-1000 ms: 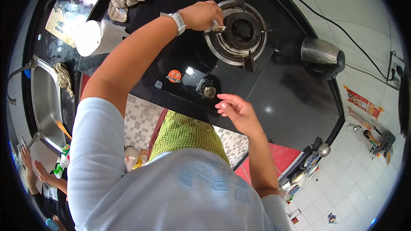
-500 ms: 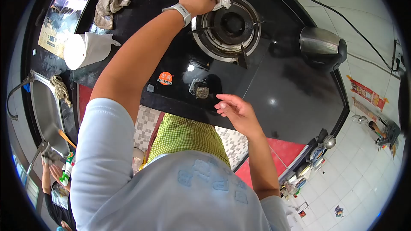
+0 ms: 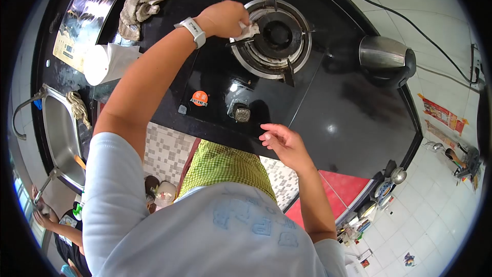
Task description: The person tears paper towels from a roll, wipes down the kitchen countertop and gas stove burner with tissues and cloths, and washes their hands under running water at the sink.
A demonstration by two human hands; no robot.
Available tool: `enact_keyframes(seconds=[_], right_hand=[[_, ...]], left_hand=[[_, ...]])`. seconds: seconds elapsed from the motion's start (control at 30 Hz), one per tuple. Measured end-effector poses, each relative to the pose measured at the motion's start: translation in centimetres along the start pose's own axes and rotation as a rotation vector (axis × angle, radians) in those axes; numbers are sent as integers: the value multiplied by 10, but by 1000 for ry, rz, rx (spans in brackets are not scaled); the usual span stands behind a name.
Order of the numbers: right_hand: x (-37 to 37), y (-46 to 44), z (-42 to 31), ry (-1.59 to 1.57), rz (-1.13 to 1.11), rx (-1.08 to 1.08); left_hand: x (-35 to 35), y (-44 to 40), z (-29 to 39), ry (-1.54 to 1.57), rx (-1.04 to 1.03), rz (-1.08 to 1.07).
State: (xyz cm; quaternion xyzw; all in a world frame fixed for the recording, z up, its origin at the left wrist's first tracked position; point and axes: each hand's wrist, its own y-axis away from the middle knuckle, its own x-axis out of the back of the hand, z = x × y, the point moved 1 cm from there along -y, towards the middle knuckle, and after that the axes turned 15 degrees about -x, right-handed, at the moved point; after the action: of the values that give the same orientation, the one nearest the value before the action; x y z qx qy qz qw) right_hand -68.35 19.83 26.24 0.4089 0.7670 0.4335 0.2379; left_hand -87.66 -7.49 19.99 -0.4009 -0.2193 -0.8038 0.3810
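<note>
My left hand point(image 3: 223, 19), a white watch on its wrist, is closed on a crumpled white paper towel point(image 3: 249, 31). The towel touches the left side of the gas burner point(image 3: 277, 64), close to one of its dark pot supports. My right hand point(image 3: 288, 145) hovers by the counter's front edge, its fingers loosely bent and apart, holding nothing. Left of that hand is the stove knob point(image 3: 241, 113). The burner's ring looks stained.
A grey rag point(image 3: 142, 6) and a paper towel roll point(image 3: 99, 64) lie to the left, near an induction cooker point(image 3: 72, 38). An electric kettle point(image 3: 383, 54) stands right. Beyond the left counter is a sink point(image 3: 64, 128); another person point(image 3: 66, 236) is at lower left.
My left hand has moved the paper towel from the burner's far edge down along its left side. My right hand has barely moved.
</note>
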Motion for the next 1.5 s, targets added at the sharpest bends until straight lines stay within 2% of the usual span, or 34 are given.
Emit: enact_keyframes(seconds=[0.03, 0.13, 0.17, 0.2, 0.27, 0.33, 0.37, 0.5, 0.63, 0.73, 0.97, 1.07, 1.17, 1.2, 1.3, 1.33, 1.43, 1.5], right_hand=[[1, 0, 1, -7, 0, -1], [3, -1, -3, -8, 10, 9], [4, -1, -4, -4, 16, 21], [5, -1, -5, 1, 21, 34], [5, -1, -6, 6, 22, 37], [5, -2, -8, 18, 24, 41], [5, -2, -9, 32, 27, 53], [1, -6, -7, 34, 19, 37], [-9, -13, -4, 69, 7, -3], [-17, -13, -14, 131, 22, 6], [-17, 4, -19, 117, 92, 30], [-17, 12, -9, 91, 97, 38], [-18, 21, -3, 41, 59, -38], [-17, 23, 1, 39, 70, -28], [-14, 27, 12, 23, 77, -10], [-13, 28, 14, 19, 80, -8], [-10, 33, 17, -10, 90, -3], [-4, 33, 20, -47, 84, 22]], left_hand=[[3, -1, 0, 10, 20, 27], [6, -12, -8, 43, 66, 323], [6, -18, -13, 96, 201, 395], [5, -24, -15, 97, 203, 393], [6, -35, -17, -3, 107, 520], [-1, -49, -17, 27, 219, 312], [-1, -53, -10, 14, 307, 311], [11, -47, 2, -42, 337, 256], [2, -47, 2, -49, 390, 306], [3, -59, 2, -31, 457, 205], [12, -64, 4, 46, 506, 156], [12, -62, 6, 14, 477, 111], [6, -61, 2, -60, 532, 101], [4, -55, 2, -81, 517, 147], [7, -37, 16, -97, 574, 23], [5, -32, 17, -135, 513, -28], [4, -10, 21, -114, 481, 61], [10, 21, 23, -18, 394, 360]])
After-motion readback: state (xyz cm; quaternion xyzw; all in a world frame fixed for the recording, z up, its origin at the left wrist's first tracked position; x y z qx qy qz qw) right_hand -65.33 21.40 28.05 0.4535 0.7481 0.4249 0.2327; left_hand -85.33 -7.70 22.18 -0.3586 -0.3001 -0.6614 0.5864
